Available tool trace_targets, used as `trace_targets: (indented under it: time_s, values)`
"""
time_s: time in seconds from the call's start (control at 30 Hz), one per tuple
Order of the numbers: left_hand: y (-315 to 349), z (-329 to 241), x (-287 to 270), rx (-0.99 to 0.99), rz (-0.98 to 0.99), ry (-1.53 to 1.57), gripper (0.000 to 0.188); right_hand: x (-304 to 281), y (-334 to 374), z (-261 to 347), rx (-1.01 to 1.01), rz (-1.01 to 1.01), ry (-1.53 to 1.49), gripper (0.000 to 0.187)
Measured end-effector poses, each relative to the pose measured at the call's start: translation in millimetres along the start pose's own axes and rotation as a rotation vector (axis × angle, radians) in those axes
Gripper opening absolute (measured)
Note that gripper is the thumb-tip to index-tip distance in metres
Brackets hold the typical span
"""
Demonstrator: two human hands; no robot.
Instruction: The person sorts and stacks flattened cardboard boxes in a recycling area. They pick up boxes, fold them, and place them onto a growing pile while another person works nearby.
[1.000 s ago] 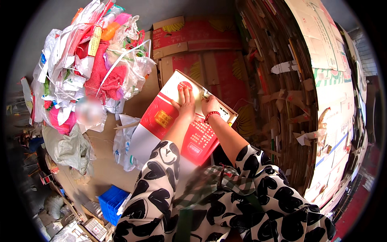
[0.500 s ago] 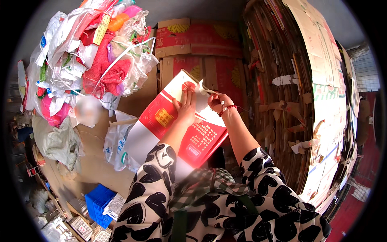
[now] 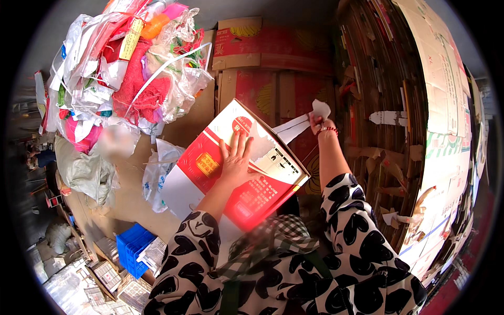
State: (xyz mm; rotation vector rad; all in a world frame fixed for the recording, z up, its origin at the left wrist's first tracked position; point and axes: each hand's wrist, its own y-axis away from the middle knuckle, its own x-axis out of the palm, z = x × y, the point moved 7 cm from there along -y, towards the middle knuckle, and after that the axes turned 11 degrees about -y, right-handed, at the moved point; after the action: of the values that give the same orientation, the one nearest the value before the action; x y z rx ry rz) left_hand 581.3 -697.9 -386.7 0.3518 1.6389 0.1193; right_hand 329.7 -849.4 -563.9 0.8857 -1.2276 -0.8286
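Carton (image 3: 257,202): the red-and-white box is lying at a slant in front of the person, its near end reaching toward the checked apron (image 3: 281,231); what is bearing its weight is not showing.
Left hand (image 3: 236,157): it is resting flat on the carton's printed face, fingers spreading apart; this grip is closing on nothing.
Right hand (image 3: 316,124): it is hanging clear of the carton's far right edge, its grip bunching tightly round the white strip (image 3: 294,126), a pale flap sticking out above the fingers.
Strip's far end: it is pointing back to the carton's edge; whether it is clinging there, I cannot tell.
Torn patch (image 3: 261,142): a ragged, pale area is showing just beyond the left fingertips.
Surroundings: a bundle of plastic bags (image 3: 142,86) is standing to the left, a stack of flattened cardboard (image 3: 375,115) to the right.
Risk to the strip: if its end is sticking fast, a hard tug could be snapping it or ripping more of the printed layer.
Risk to the carton: it could be twisting or sliding under a sideways pull, since only a flat palm seems to be steadying it, without fingers hooking any edge.
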Motion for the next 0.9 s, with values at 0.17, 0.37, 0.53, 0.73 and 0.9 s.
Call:
trace_targets:
  time_s: [0.17, 0.37, 0.53, 0.73, 0.9]
  values:
    - [22, 15, -12, -0.043, 0.069, -0.015, 0.116, 45, 44, 10, 0.060, 0.334, 0.306, 0.011]
    - [102, 49, -46, -0.067, 0.095, 0.031, 0.100, 9, 277, -115, 0.262, 0.931, 1.156, 0.012]
    - [199, 65, -62, -0.675, -0.308, 0.569, 0.089, 0, 397, -180, 0.482, 1.231, 1.285, 0.015]
    - [286, 127, -80, -0.993, -0.498, 0.285, 0.087, -22, 474, -213, 0.644, 1.300, 1.239, 0.014]
    - [347, 135, -61, -1.274, -0.462, 0.454, 0.071, -50, 510, -232, 0.725, 1.396, 1.406, 0.013]
